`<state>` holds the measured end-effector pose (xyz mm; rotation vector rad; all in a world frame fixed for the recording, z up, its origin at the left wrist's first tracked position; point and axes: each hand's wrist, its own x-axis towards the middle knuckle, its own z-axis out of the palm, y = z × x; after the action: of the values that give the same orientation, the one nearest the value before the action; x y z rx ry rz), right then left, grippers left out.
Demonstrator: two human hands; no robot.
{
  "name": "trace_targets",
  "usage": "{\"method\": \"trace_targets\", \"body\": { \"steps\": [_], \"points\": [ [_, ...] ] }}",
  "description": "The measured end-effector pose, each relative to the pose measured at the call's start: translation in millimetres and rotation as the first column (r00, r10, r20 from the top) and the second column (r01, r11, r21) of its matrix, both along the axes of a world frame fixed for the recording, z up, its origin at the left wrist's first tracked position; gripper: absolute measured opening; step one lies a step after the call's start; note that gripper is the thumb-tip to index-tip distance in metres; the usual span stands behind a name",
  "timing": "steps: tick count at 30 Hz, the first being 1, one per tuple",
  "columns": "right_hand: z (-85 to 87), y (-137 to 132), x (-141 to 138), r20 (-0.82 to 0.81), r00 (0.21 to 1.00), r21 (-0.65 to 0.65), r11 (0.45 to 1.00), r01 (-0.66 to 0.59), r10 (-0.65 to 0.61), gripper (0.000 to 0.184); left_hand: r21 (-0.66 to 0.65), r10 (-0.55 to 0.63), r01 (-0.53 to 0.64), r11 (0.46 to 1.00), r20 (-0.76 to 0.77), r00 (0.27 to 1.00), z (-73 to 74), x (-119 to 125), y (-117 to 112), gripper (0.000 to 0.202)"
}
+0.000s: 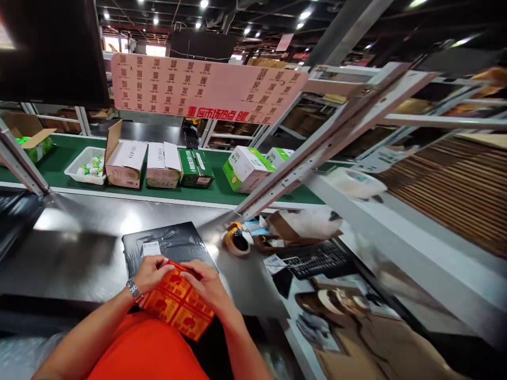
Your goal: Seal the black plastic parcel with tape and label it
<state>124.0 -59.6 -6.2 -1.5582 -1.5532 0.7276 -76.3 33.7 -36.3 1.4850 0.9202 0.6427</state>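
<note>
My left hand (152,273), with a metal watch on the wrist, and my right hand (208,285) both grip the far end of a flat orange-red pack of small printed boxes (178,309), held close to my body above the steel bench. Fingers of both hands curl over its top edge. Just beyond my hands lies a black plastic mailer bag (178,245) with a white label (151,248).
A tape roll (236,240), a black keyboard (317,258) and papers lie to the right. Behind the bench runs a green conveyor (63,158) carrying a white basket (85,166), cardboard cartons (127,163) and green-white boxes (245,169). A slanted metal rack (317,148) stands right.
</note>
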Motion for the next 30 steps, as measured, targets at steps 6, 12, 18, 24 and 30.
{"method": "trace_targets", "body": {
  "steps": [6, 12, 18, 24, 30],
  "points": [
    [-12.7, 1, 17, -0.04, 0.999, 0.05, 0.999, 0.008, -0.006, 0.025, -0.015, 0.022, -0.022, 1.0, -0.017, 1.0, 5.4, 12, -5, 0.048],
    [-24.3, -3, 38, -0.143, 0.99, 0.069, 0.998, 0.001, 0.009, 0.025, -0.066, 0.045, -0.048, 0.997, -0.051, 0.998, 0.5, 32, -15, 0.061],
    [-39.5, -6, 58, -0.212, 0.977, 0.049, 0.998, 0.026, -0.015, 0.022, -0.084, 0.054, -0.061, 0.995, -0.081, 0.995, 0.1, 48, -26, 0.07],
    [-39.2, -7, 71, -0.238, 0.971, -0.011, 1.0, -0.011, 0.008, 0.021, -0.04, 0.07, -0.074, 0.996, -0.092, 0.993, 3.2, 56, -27, 0.065],
    [-31.8, -2, 77, -0.19, 0.98, -0.071, 0.994, -0.079, 0.064, 0.017, 0.031, 0.066, -0.062, 0.998, -0.16, 0.985, 7.9, 60, -25, 0.06]
  ]
}}
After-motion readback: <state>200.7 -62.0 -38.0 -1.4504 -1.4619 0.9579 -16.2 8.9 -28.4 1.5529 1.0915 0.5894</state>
